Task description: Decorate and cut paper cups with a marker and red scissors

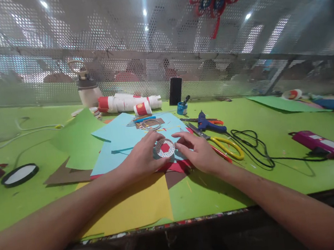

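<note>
My left hand (146, 153) has its fingers and thumb around a small round disc (165, 148), white with dark dots and a red shape in its middle. At the disc's right edge are the bent fingers of my right hand (196, 149), thumb and fingertips closed in against the rim. Both hands are above light blue paper (105, 160) and red paper (179, 166). Yellow-handled scissors (227, 146) lie just beyond my right hand, beside a blue glue gun (210, 124). A thin teal strip (121, 150) lies next to my left hand.
Yellow paper (128, 208) reaches the near table edge. Green paper (81, 144) and a black-rimmed round object (20, 175) lie left. Behind are paper cups (131, 103), a blue jar (182, 108) and a dark phone-like slab (176, 91). A black cord (259, 147) runs toward a purple case (318, 143).
</note>
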Available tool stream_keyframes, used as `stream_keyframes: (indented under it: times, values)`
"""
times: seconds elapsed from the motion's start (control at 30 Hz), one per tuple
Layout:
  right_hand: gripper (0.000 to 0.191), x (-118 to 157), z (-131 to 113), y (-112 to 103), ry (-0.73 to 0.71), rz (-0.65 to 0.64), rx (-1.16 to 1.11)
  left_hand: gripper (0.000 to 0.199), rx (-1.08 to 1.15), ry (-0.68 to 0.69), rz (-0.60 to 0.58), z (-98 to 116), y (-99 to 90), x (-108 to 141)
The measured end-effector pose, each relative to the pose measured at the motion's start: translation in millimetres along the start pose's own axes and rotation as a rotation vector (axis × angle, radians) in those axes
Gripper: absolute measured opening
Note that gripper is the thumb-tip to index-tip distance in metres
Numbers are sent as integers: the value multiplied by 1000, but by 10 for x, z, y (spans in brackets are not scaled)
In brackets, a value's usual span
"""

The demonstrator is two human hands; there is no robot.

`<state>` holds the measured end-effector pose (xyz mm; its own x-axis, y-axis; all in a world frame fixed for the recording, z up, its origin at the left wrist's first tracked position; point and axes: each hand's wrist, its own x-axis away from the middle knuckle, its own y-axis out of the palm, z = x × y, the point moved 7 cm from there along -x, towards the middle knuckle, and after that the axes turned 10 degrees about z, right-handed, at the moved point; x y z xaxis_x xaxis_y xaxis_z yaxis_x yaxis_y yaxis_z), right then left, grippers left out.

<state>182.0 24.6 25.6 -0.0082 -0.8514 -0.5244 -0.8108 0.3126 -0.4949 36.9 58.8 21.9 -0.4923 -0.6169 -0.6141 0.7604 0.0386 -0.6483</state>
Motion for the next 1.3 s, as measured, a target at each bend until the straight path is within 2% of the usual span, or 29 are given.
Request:
stream_keyframes:
  times: [0.3,0.53,0.73,0.93,1.07,1.3]
  values:
    - [27,18,-32,4,7,-7,1,41,14,35,41,32,-31,6]
    - [27,37,-64,29,34,-43,-23,40,35,43,12,58,-17,24]
    - [25,46,-27,20,58,-13,-60,39,60,7,4,30,-19,19]
    - [26,35,53,9,104,38,-145,54,73,37,57,41,-38,32]
    - [29,40,94,18,141,43,-220,53,76,59,102,41,-43,38]
    - [29,52,63,14,168,43,-291,54,88,27,110,21,-42,41]
